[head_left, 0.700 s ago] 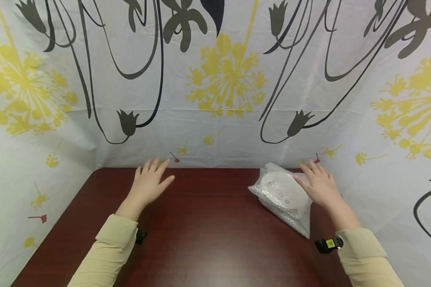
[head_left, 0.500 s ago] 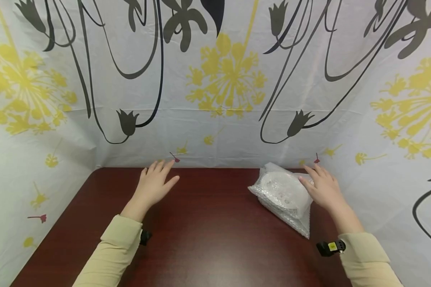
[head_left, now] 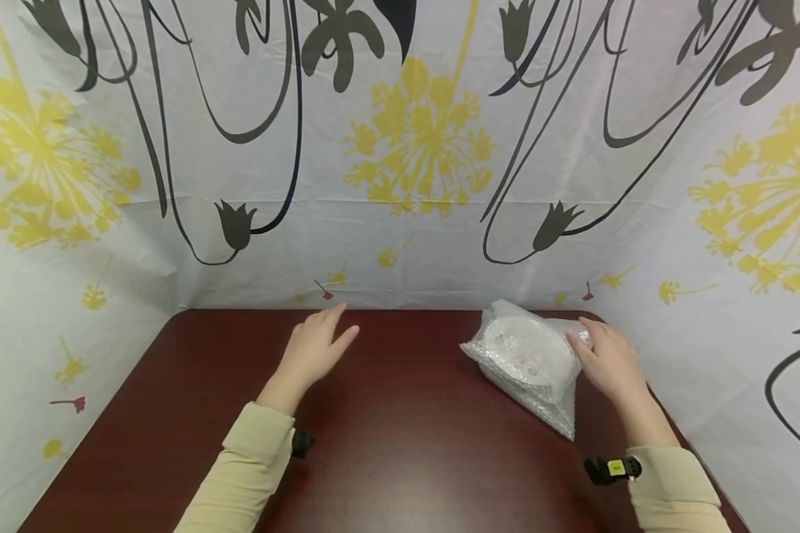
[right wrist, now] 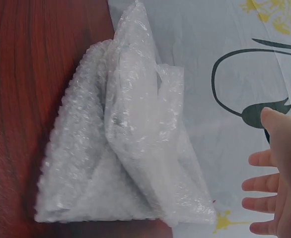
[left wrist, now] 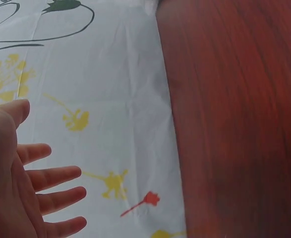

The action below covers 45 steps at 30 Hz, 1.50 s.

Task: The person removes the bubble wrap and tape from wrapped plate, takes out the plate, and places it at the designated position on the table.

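A white round object, seemingly a plate, lies inside a clear bubble-wrap bag [head_left: 527,355] at the table's far right. The wrist view on that side shows the bag [right wrist: 135,124] bulging, its contents blurred by the wrap. Just right of it my right hand [head_left: 610,363] hovers with fingers extended; in its own wrist view the hand [right wrist: 284,173] is apart from the bag. My left hand [head_left: 313,352] is over the left-middle of the table, fingers loosely straight and holding nothing. In the left wrist view that hand [left wrist: 16,178] has its fingers spread.
A dark red-brown wooden table [head_left: 400,429] spans the foreground. Behind it and along both sides hangs a white curtain [head_left: 400,244] printed with yellow and grey flowers, meeting the table's back edge. Black wrist cameras are strapped by both sleeves.
My left hand has moved right, toward the table's middle. My right hand has shifted slightly right and lower beside the bag. The bubble-wrap bag has stayed in place.
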Motion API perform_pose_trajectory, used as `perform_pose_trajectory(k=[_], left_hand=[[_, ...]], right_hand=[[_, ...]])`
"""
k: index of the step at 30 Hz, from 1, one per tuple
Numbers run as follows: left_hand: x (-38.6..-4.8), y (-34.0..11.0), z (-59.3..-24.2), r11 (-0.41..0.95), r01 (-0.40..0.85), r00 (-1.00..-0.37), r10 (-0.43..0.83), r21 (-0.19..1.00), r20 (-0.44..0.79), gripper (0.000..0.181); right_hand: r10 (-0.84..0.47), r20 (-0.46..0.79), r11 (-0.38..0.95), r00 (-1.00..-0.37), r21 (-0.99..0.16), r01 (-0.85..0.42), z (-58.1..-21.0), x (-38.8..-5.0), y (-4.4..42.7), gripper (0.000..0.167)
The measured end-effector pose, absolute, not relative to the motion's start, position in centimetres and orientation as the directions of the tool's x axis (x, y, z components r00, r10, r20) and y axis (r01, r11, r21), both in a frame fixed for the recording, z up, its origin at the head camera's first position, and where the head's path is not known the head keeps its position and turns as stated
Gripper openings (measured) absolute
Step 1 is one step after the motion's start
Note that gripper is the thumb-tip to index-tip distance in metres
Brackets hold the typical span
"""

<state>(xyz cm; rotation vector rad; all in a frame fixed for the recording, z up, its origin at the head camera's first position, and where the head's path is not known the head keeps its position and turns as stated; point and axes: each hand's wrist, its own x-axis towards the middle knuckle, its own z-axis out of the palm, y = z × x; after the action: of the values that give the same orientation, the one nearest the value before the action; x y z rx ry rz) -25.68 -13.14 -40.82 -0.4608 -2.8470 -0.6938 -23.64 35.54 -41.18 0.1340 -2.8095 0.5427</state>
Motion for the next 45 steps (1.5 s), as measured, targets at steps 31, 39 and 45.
perform_pose_trajectory(k=[31, 39, 45], left_hand=[[-25.6, -4.9, -44.9, 0.605, 0.245, -0.968, 0.192, 0.757, 0.159, 0.070], [-25.6, -2.7, -45.6, 0.527, 0.229, -0.968, 0.215, 0.819, 0.132, 0.068], [-25.6, -0.9, -46.5, 0.455, 0.197, -0.970, 0.218, 0.869, 0.105, 0.067]], right_hand=[[0.404, 0.002, 0.635, -0.915, -0.720, 0.279, -45.9, -20.8, 35.2, 0.070], [0.446, -0.010, 0.570, -0.895, -0.768, 0.293, -46.5, -20.4, 34.7, 0.067], [0.473, -0.001, 0.539, -0.881, -0.791, 0.290, -46.8, -20.1, 34.0, 0.063]])
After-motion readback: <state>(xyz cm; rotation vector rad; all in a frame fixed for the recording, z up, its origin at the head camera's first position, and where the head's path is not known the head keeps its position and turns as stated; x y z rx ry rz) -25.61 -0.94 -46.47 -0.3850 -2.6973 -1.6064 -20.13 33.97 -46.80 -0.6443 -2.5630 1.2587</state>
